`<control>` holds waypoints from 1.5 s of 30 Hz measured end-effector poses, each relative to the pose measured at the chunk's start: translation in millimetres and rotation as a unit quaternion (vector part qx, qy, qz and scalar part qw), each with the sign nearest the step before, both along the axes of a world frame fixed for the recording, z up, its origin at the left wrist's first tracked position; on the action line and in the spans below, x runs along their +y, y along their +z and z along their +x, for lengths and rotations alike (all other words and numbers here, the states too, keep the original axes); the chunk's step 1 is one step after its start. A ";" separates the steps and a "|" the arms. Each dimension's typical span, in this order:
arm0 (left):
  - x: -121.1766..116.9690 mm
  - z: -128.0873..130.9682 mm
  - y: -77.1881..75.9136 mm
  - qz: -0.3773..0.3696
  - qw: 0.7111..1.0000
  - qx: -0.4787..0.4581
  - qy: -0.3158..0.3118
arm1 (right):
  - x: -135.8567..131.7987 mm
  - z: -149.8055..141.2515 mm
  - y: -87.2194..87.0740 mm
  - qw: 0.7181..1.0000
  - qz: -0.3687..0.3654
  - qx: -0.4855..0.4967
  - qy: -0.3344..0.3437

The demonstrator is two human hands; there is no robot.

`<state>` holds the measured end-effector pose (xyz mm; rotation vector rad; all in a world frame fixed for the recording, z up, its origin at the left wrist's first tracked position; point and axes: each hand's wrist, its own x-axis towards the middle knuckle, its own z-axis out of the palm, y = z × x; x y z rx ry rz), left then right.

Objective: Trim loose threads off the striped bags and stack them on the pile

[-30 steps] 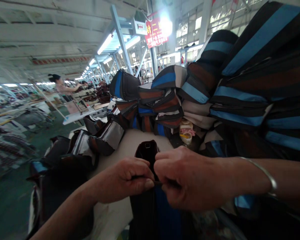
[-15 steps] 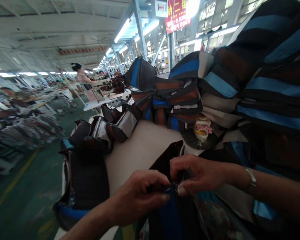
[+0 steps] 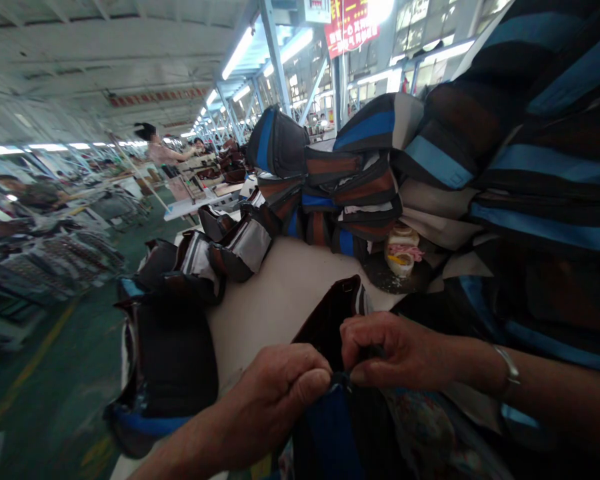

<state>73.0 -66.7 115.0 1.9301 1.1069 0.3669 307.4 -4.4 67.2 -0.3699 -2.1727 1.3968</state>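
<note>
A black bag (image 3: 333, 433) with a blue stripe stands upright right in front of me, its upper edge between my two hands. My left hand (image 3: 285, 390) is closed on that edge, thumb pressed along the side of the curled fingers. Just to its right, my right hand (image 3: 395, 347) pinches the same edge, fingers bent and thumb underneath. The fingertips of both hands are close together. Behind them the bag's dark reddish-brown inside (image 3: 325, 320) shows. The bag's lower part runs out of view.
Another black bag (image 3: 177, 360) with a blue band lies at left on the pale worktop (image 3: 260, 313). Stacked bags (image 3: 350, 180) line the back and right. White containers (image 3: 403, 253) with pink material stand on a dark round base. Beyond, a person (image 3: 165, 157) works at another table.
My left thumb and fingers have closed together on the edge, and the hand has turned knuckles-up. My right fingertips have drawn in slightly. The view has shifted a little.
</note>
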 end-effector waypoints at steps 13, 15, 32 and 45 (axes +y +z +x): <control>1.7 15.5 4.2 -0.072 0.995 -0.012 0.066 | -7.4 -15.9 4.0 0.999 0.019 -0.032 -0.015; 3.3 12.2 4.7 -0.084 0.995 -0.025 0.043 | -4.0 -16.4 3.6 0.999 -0.016 -0.041 0.003; 10.8 7.4 3.5 -0.123 0.992 -0.033 0.007 | -7.5 -18.8 5.6 0.995 -0.070 -0.062 -0.031; 11.5 7.3 -2.0 -0.111 0.993 -0.010 0.046 | -0.5 -13.1 3.3 0.990 -0.137 -0.035 0.012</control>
